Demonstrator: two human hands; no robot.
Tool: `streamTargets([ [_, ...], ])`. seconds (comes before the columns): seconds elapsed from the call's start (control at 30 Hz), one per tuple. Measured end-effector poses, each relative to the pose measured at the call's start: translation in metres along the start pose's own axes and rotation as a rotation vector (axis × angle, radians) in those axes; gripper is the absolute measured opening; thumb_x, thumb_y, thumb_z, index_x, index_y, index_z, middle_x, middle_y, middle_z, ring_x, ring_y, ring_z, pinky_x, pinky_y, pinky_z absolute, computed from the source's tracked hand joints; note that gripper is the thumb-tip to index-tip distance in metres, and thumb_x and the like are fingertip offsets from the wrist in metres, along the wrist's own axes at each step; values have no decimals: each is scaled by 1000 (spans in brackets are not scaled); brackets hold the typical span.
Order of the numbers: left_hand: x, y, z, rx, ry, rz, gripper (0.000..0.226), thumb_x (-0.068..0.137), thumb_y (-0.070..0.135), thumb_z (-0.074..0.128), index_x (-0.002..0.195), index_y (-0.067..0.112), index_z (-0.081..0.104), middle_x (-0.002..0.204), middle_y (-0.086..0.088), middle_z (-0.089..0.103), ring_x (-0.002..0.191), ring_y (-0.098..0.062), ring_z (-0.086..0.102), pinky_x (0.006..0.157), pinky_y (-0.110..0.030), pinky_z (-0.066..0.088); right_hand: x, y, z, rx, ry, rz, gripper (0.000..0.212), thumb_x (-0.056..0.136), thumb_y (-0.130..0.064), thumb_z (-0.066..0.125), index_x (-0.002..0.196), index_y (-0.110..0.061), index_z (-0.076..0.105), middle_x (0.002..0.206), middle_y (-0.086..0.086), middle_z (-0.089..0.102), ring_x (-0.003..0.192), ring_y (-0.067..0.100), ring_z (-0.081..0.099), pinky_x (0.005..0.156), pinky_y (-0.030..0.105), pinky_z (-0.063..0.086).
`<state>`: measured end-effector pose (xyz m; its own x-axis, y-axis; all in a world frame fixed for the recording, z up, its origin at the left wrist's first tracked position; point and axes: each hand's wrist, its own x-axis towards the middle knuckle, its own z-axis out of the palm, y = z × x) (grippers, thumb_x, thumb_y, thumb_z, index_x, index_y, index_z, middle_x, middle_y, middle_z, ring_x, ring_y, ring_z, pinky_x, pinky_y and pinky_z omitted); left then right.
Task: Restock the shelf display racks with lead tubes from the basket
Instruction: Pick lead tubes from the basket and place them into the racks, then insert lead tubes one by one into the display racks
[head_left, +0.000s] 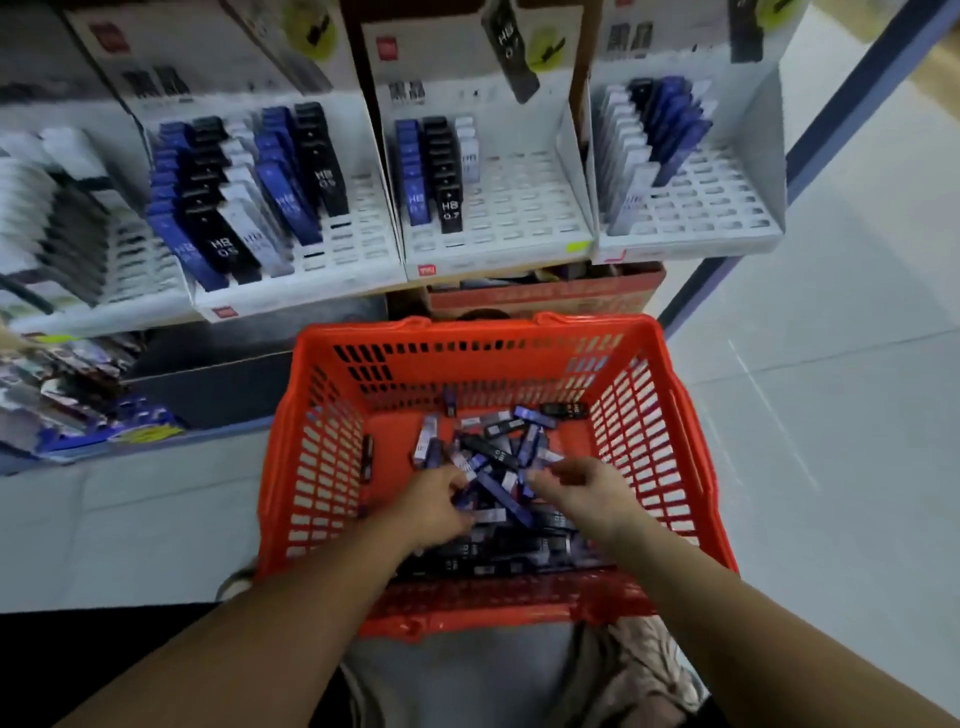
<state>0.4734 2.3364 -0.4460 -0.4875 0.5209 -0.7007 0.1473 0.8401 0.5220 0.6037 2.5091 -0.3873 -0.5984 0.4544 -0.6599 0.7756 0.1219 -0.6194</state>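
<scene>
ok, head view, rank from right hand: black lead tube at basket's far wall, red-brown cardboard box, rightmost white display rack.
From right hand:
1. Black lead tube, far-right in red plastic basket.
2. Red-brown cardboard box, just beyond the basket.
3. Rightmost white display rack, above the box.

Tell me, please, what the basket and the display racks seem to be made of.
The basket looks like moulded plastic, glossy orange-red, given its slotted lattice walls. The display racks look like matte white cardboard, given folded side walls; their slotted trays could be thin plastic.
</scene>
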Motion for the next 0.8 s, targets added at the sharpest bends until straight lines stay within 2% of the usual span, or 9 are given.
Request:
streamTargets([
  [0.07, 10, -12, 9, -59, 14, -74, 34, 92, 6, 74, 119, 12, 55, 126, -18, 59, 103, -31, 60, 97, -48, 52, 19, 12, 12, 23, -116, 126, 98, 84, -68, 71, 159, -17, 34, 165, 11, 31, 148, 30, 37, 116, 44, 38],
  [0.13, 18, -23, 12, -138, 59, -159, 44, 91, 1, 73, 128, 14, 55, 126, -13, 58, 100, -27, 61, 94, -44, 55, 42, 25, 21, -130, -167, 191, 127, 73, -83, 67, 165, -22, 4, 173, 6, -5, 159, 30, 2, 126, 52, 18],
  [0.17, 22, -30, 12, -161, 75, -192, 50, 89, 1, 74, 133, 15, 55, 125, -8, 59, 99, -23, 63, 91, -42, 57, 54, 30, 25, -221, -140, 192, 136, 69, -86, 67, 165, -22, -4, 173, 6, -10, 159, 30, -5, 127, 54, 13],
  [0.23, 26, -40, 11, -153, 101, -213, 54, 87, 4, 76, 136, 18, 57, 121, -2, 62, 97, -18, 65, 75, -34, 61, 74, 37, 31, -333, -36, 161, 144, 65, -87, 70, 164, -19, -9, 172, 9, -5, 159, 31, -2, 127, 54, 11],
  [0.33, 31, -45, 1, -110, 112, -217, 58, 87, 7, 76, 140, 21, 57, 134, -4, 60, 86, -10, 63, 56, -16, 53, 97, 40, 45, -423, 41, 121, 153, 60, -90, 70, 162, -14, -14, 171, 11, -2, 158, 34, 2, 128, 53, 6],
  [0.47, 39, -45, -1, -96, 137, -218, 51, 84, 6, 73, 129, 26, 61, 125, -2, 63, 98, -17, 65, 80, -31, 60, 119, 39, 64, -578, 32, 102, 167, 48, -94, 73, 159, -13, -22, 168, 16, 0, 156, 39, 5, 126, 57, 4],
  [0.53, 37, -43, 3, -89, 124, -207, 50, 87, 6, 72, 132, 25, 60, 123, -3, 63, 101, -18, 65, 78, -30, 60, 123, 38, 72, -642, 56, 108, 165, 46, -94, 73, 159, -14, -17, 164, 17, 6, 152, 41, 12, 123, 59, 12],
  [0.67, 31, -53, 12, -81, 70, -202, 59, 89, 11, 73, 143, 22, 53, 140, -6, 59, 111, -22, 64, 91, -36, 60, 129, 38, 79, -667, 180, 41, 130, 62, -79, 80, 155, -13, 17, 151, 15, 29, 141, 37, 31, 115, 50, 30],
  [0.8, 28, -64, 13, -81, 89, -238, 54, 89, 11, 73, 139, 23, 56, 139, -6, 60, 111, -22, 64, 92, -34, 59, 135, 40, 65, -437, 159, 92, 92, 65, -60, 90, 132, -25, 38, 121, -4, 55, 119, 25, 54, 107, 47, 34],
])
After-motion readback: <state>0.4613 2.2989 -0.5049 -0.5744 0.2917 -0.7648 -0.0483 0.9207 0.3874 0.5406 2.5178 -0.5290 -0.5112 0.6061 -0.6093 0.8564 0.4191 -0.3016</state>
